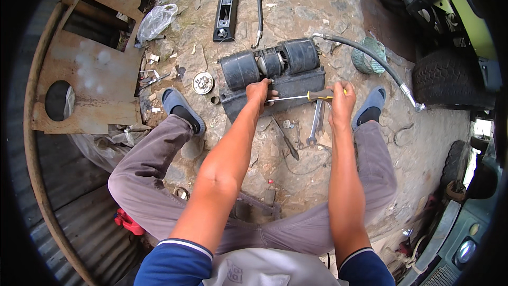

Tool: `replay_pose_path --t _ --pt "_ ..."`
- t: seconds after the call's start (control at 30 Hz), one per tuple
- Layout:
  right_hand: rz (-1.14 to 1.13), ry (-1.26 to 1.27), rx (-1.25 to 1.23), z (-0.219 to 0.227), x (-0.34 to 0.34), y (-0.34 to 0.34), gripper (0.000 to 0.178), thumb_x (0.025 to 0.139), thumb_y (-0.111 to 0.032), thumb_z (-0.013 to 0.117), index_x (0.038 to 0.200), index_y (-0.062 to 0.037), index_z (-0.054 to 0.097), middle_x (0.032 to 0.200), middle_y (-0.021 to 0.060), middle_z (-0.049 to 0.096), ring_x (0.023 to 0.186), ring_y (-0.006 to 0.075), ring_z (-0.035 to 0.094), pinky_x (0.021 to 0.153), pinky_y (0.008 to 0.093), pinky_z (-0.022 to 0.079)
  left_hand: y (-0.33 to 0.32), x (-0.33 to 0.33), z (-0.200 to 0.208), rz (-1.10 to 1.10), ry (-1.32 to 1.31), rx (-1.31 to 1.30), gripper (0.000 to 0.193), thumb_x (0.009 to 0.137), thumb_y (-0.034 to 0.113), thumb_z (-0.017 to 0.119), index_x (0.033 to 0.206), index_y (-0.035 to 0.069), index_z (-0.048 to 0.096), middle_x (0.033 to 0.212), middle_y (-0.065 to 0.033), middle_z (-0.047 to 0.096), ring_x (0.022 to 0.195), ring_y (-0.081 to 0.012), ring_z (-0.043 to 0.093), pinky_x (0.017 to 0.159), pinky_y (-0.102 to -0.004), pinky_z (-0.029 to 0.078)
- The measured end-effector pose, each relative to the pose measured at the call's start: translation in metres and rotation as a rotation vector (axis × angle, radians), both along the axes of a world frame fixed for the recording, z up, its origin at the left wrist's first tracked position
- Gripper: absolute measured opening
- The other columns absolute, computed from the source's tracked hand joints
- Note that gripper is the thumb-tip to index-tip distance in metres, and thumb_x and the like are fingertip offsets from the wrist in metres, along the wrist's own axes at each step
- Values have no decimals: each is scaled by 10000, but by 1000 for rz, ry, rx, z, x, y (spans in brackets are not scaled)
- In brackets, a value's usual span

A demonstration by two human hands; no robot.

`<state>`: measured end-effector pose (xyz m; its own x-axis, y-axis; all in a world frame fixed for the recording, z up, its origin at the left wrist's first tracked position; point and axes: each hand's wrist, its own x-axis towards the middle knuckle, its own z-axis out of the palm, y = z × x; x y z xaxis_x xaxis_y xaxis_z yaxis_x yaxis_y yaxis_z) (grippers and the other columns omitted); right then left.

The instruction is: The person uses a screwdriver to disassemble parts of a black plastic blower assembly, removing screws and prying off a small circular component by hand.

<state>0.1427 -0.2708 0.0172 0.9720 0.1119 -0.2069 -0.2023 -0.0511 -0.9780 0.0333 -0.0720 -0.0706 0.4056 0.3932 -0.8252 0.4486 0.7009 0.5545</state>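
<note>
A black blower unit (pixel 272 77) with two rounded drum housings lies on the ground between my feet. My left hand (pixel 257 95) is at its near edge, fingers curled; what they grip is hidden. My right hand (pixel 343 101) is closed around the end of a screwdriver (pixel 319 95) with a brown and yellow handle. The screwdriver's thin shaft points left, its tip beside my left fingers. Just below the handle lies a spanner (pixel 314 127). A smaller spanner (pixel 298 135) and a dark-handled tool (pixel 290 145) rest nearer to me.
A round tin of small parts (pixel 202 82) stands left of the unit. Beyond it are a black control panel (pixel 226 13) and a short hose (pixel 259 10). A longer hose (pixel 370 53) curves right, over a green mesh basket (pixel 365 61), toward a tyre (pixel 442 78). Rusty sheet metal (pixel 95 85) is at left.
</note>
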Motion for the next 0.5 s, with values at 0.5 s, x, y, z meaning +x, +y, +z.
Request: replay_pose_path --t 0.5 --pt "589 -221 -830 -62 -41 103 447 919 -398 694 1155 -23 753 1031 293 734 1017 475 703 888 521 558 14 -25 6 -320 -100 -1 457 1068 423 481 1447 195 598 941 -26 746 732 -133 682 616 -305 472"
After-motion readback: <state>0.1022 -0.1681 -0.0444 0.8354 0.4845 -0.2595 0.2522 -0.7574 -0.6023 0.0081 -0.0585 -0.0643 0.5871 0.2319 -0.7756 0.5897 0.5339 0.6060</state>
